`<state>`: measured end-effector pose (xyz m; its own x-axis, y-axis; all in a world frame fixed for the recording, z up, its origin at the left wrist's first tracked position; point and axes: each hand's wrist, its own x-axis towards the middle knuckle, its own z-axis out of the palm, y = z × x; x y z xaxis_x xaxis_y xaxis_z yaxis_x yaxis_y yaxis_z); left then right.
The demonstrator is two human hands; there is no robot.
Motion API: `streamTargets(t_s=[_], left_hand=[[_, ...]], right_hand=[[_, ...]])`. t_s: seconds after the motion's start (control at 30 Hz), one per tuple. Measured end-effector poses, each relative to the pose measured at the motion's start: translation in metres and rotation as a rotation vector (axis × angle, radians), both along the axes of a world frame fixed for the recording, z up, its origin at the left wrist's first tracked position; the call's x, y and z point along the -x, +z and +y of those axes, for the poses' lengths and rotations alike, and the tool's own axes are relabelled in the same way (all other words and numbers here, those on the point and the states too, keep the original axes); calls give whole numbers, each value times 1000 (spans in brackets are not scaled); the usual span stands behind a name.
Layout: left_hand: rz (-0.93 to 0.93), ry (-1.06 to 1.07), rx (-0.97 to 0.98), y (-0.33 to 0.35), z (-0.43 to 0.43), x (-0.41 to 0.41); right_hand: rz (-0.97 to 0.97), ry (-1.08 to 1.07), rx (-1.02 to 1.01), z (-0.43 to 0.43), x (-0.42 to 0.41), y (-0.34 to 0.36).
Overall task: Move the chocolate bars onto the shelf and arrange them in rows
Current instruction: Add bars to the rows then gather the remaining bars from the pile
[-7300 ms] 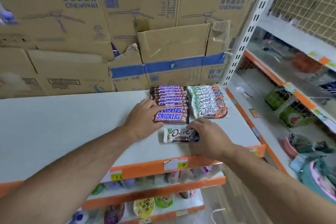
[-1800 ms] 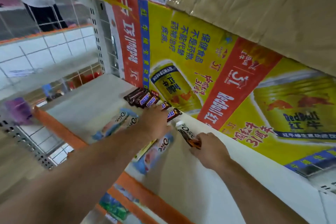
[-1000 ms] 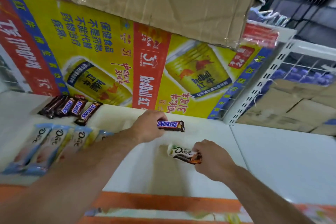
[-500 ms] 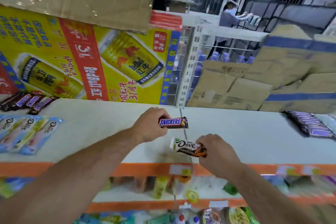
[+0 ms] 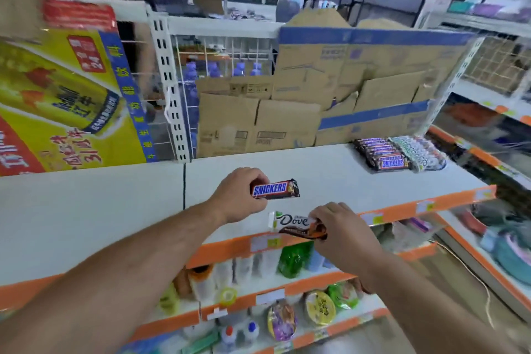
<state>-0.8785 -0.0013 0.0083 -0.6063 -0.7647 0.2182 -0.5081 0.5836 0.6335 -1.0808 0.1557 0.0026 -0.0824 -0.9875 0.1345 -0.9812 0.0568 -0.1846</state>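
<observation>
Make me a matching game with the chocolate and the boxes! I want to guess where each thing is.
Things:
1. single Snickers bar
2. Dove bar
3. row of Snickers bars
4. cardboard boxes

Places:
A. behind the shelf
B. in the right hand
C. lying on the shelf, far right
D. in the left hand

Pairs: 1-D, 2-B, 3-C, 4-A

One Snickers bar (image 5: 275,189) sits in the left hand (image 5: 238,197), one Dove bar (image 5: 291,224) in the right hand (image 5: 343,236), and far right lie two rows, a Snickers row (image 5: 379,154) and a Dove row (image 5: 419,152), too blurred to count.
</observation>
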Motion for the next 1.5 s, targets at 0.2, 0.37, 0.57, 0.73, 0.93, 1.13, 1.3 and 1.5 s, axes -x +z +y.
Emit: streamTargets(t_s=[0.2, 0.37, 0.57, 0.73, 0.93, 1.13, 1.3, 1.5], left_hand=[[13, -108, 10, -6, -30, 92], [62, -171, -23, -11, -66, 169], [49, -267, -62, -13, -103, 249], [67, -274, -48, -16, -115, 300], [39, -225, -43, -20, -119, 347], [25, -104, -50, -21, -106, 376], [51, 32, -32, -20, -90, 386], [9, 111, -73, -25, -66, 414]], right_hand=[[37, -92, 6, -9, 71, -6], [39, -154, -34, -32, 134, -4], [50, -225, -22, -59, 202, -7], [57, -241, -19, -68, 252, -17], [64, -214, 5, -77, 318, -27], [94, -79, -12, -93, 379, -38], [82, 20, 22, -96, 410, -38], [110, 37, 23, -74, 463, -39]])
